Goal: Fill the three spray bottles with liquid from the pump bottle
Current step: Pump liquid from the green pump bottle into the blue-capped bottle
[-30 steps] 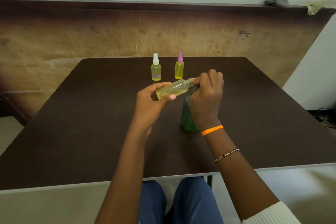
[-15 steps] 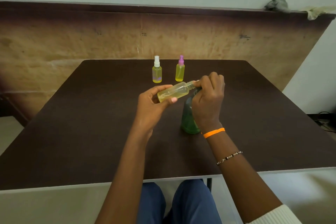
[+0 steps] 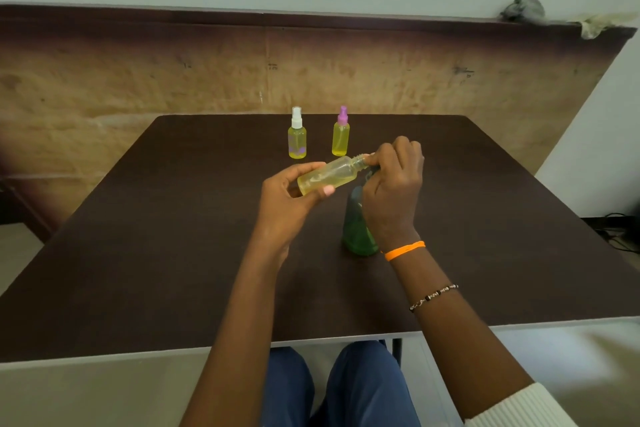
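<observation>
Fingers of the left hand curl round an uncapped spray bottle of yellow liquid, held tilted above the table. Right hand fingers pinch at its neck, directly over the green pump bottle. Two capped spray bottles stand upright near the far edge.
</observation>
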Demonstrator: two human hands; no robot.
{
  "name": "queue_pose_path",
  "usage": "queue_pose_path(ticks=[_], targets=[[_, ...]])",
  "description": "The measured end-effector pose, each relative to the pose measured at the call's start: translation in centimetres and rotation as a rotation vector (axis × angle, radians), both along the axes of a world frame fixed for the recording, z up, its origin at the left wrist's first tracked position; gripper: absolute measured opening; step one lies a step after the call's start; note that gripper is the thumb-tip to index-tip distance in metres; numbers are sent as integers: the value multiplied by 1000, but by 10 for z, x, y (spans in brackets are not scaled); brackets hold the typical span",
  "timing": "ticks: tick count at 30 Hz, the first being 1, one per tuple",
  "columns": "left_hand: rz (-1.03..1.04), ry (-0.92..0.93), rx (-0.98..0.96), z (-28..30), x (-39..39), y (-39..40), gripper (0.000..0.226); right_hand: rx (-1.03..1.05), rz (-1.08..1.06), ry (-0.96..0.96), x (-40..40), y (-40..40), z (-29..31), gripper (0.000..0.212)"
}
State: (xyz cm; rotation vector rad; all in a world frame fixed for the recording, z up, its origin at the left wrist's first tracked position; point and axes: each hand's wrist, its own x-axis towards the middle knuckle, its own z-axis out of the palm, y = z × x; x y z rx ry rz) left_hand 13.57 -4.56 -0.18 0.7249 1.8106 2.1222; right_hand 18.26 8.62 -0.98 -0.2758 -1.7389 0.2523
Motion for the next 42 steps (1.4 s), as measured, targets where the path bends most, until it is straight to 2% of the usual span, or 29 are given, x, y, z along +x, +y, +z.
queue_pose_path(ticks=[11,19,28,37,42], targets=[[3,18,21,6,1,-1,32,-4,34,-50,2,2,14,22],[2,-9,10,-4,3,2,31,23,-25,22,-4,3,-6,21],[6,17,25,4,3,0,32,-26,52,-30,0,3,13,22],[-8,7,-17,-3,0,-1,31,8,-3,11,-2,3,-4,21],[0,11,15,3,3,-1,30,5,37,-27,0,3,10,20]])
